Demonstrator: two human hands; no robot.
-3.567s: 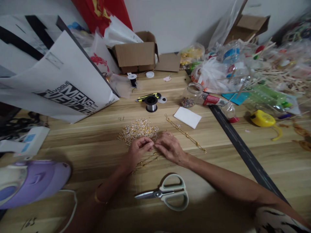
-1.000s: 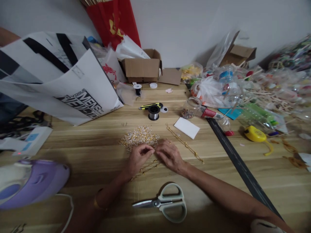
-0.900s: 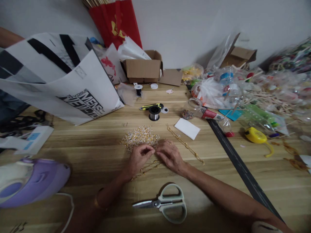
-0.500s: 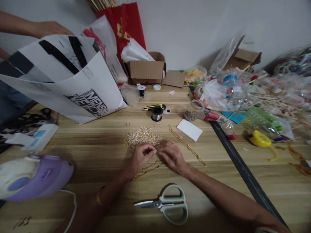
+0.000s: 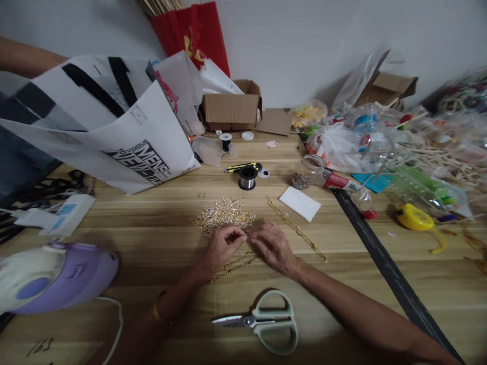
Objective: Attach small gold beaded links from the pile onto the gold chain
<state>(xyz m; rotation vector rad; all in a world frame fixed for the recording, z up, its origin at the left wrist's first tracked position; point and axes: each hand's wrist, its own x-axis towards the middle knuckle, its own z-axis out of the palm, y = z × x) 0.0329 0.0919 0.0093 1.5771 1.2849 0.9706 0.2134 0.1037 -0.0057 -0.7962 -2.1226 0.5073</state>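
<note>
"Wooden counter; where's the near chain?"

"Just beside the left hand, slanting away rightward."

"And the far chain?"

"Just outside the right hand, slanting the other way."

"Holding anything?"

"Both have fingers curled, tips nearly meeting by the link pile; any grip is too small to make out."

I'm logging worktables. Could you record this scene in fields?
Left hand: fingers near the right's; anything held too small to tell
Right hand: back facing up; contents likewise unclear
Pile: small gold and silvery pieces, beyond the hands
Gold chains: right of the right hand, and between both hands
Scissors: lying flat, blades pointing left
Spool: beyond the pile
</note>
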